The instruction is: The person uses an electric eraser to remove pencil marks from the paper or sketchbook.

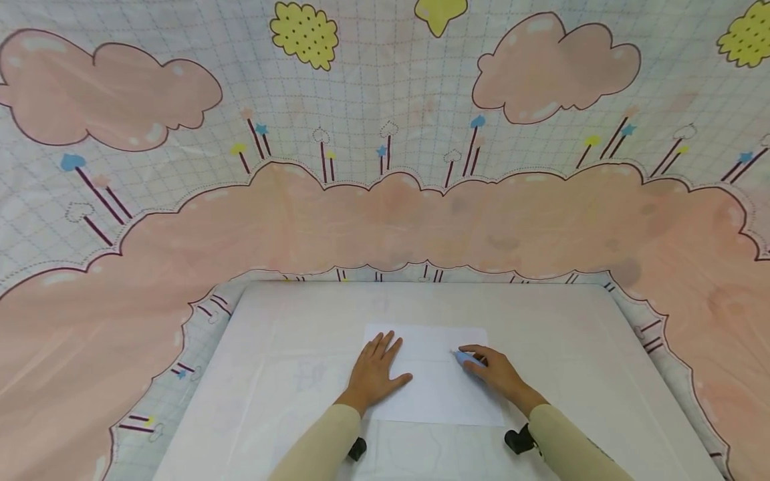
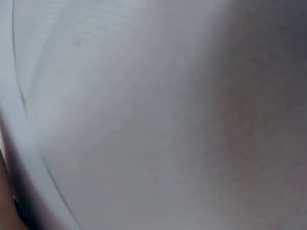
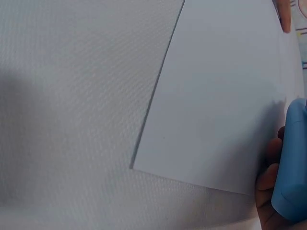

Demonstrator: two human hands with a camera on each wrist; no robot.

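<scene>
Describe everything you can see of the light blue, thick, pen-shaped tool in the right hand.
The light blue, thick, pen-shaped tool looks like smooth plastic, with a rounded body, faint lines across it and a narrow, paler tip. The right hand grips it between thumb and fingers. In the head view it slants, tip toward the upper left, over the right side of the white rectangular paper sheet. Whether the tip touches the sheet is unclear.

Smooth matt paper (image 1: 436, 394) at lower centre, smooth blue plastic tool (image 3: 290, 163), finely textured bench (image 3: 76, 96), cloth-like curtain (image 1: 385, 220) across the top, matt cloth sleeves (image 1: 321, 441)
</scene>
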